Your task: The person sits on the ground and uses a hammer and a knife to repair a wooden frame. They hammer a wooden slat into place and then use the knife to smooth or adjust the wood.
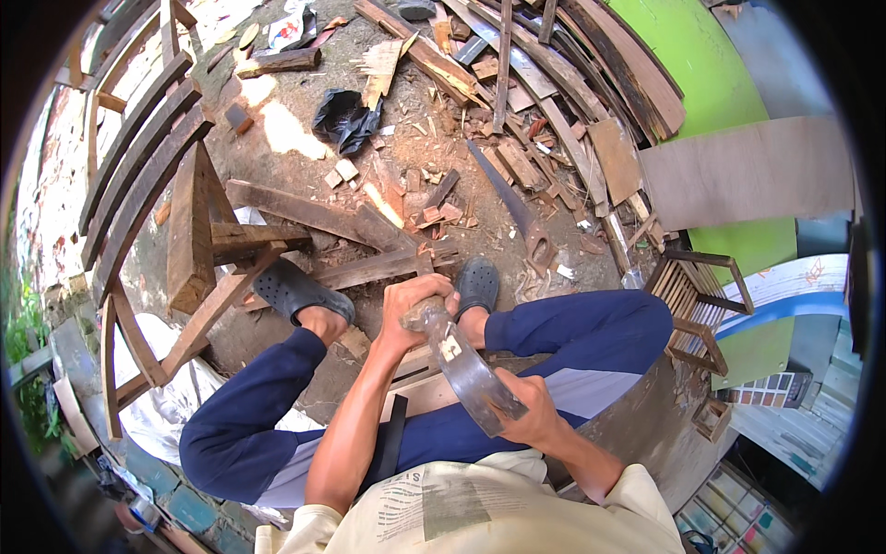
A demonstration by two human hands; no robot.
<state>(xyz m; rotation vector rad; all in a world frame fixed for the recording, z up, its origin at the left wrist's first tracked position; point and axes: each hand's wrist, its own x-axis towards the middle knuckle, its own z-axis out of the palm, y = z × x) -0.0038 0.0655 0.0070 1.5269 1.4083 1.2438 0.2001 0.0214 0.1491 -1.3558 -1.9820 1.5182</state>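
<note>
A claw hammer (471, 374) is held up over my lap, its worn metal head facing me and its handle hidden beneath. My right hand (528, 411) is closed beside the claw end, gripping the hammer. Next to the round striking end, my left hand (415, 305) is closed; what its fingers hold is mostly hidden, though a narrow strip of wood (425, 261) shows just past them. Below the hands, a pale board (429, 395) lies between my legs. A flat black strip (389, 445) rests near my left forearm.
Beyond my feet lie a handsaw (517, 208), a black plastic bag (346, 120) and wood scraps. Crossed dark beams (314, 217) lie ahead, beside a wooden frame (152, 185) at left. Long planks (572, 74) are piled at far right, with a slatted wooden piece (697, 286) nearer.
</note>
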